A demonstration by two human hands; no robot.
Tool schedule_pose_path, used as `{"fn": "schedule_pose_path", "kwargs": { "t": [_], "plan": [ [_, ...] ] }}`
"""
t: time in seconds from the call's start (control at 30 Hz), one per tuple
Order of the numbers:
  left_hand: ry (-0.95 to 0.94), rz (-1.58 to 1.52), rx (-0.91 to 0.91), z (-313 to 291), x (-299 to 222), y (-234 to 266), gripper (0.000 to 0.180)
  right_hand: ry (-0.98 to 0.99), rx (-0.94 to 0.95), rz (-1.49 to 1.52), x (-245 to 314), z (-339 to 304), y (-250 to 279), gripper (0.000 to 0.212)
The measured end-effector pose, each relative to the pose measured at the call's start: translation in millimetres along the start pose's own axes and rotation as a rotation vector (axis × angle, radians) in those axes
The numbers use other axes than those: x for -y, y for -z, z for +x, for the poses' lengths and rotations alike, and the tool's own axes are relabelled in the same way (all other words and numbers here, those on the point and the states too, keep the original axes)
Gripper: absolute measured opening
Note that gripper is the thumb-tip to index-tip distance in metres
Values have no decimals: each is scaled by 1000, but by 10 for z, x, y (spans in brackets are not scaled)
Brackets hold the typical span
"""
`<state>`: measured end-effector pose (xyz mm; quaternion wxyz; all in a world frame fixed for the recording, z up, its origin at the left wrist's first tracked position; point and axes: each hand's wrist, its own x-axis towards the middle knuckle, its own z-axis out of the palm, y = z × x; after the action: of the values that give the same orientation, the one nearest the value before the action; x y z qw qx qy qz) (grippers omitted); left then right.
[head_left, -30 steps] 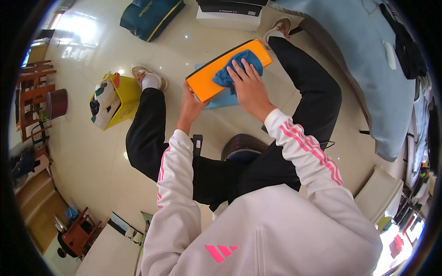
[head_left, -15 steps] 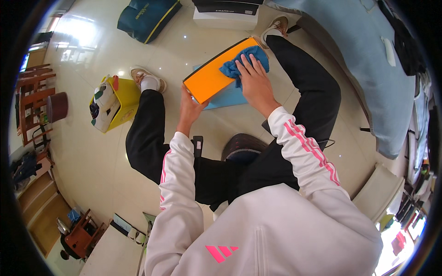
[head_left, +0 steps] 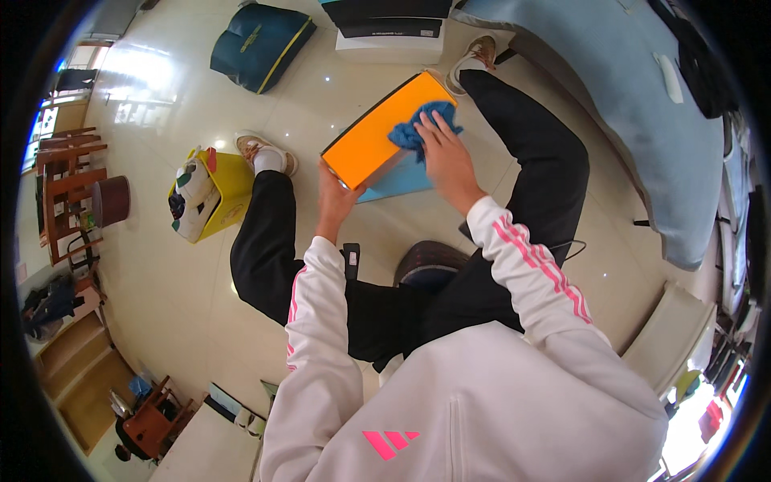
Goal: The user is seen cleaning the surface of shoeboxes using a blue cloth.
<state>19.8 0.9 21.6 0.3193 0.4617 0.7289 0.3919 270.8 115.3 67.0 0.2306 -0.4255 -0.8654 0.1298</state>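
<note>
Left hand: grasping the box at its near left corner; some of the fingers go out of sight behind it, so how they lie underneath cannot be told.
Right hand: fingers laid over the cloth, holding it against the box's top face; the thumb cannot be made out.
Cloth: blue, rumpled, toward the right end of the orange face, partly hanging over the box's near long edge.
Box: orange, oblong, in front of the person between the lower legs, slanting from its near left end to its far right end; a dark line runs along the far long edge.
Sheet: light blue, on the floor, showing beyond the box's near long edge and partly hidden by it; whether the two touch cannot be told.
Legs: black trousers, spread apart, a dark round thing between the thighs.
Tub: yellow, just beside the left foot, with white shoes inside.
Bag: dark green with a yellow stripe, beyond the box.
Stack: black box on white box, near the right foot.
Cover: pale blue, over furniture at the right.
</note>
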Motion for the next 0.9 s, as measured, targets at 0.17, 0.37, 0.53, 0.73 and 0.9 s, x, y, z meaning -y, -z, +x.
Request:
{"fn": "schedule_pose_path", "kwargs": {
  "t": [0.17, 0.37, 0.53, 0.73, 0.9],
  "plan": [
    [9, 376, -56, -25, -162, 197, 105, -468, 14, 404, 19, -381, 253, 27],
    [-277, 337, -185, -174, -1279, 718, 109, -629, -326, 416, -353, -301, 331, 27],
    [-362, 550, -64, -92, -1864, 830, 105, -711, -295, 493, -387, -289, 269, 31],
    [-465, 649, 52, 96, -1731, 151, 96, -610, -330, 526, -296, -304, 328, 31],
    [-480, 713, -27, 147, -1773, -244, 96, -390, -316, 486, 46, -40, 644, 32]
  ]
}}
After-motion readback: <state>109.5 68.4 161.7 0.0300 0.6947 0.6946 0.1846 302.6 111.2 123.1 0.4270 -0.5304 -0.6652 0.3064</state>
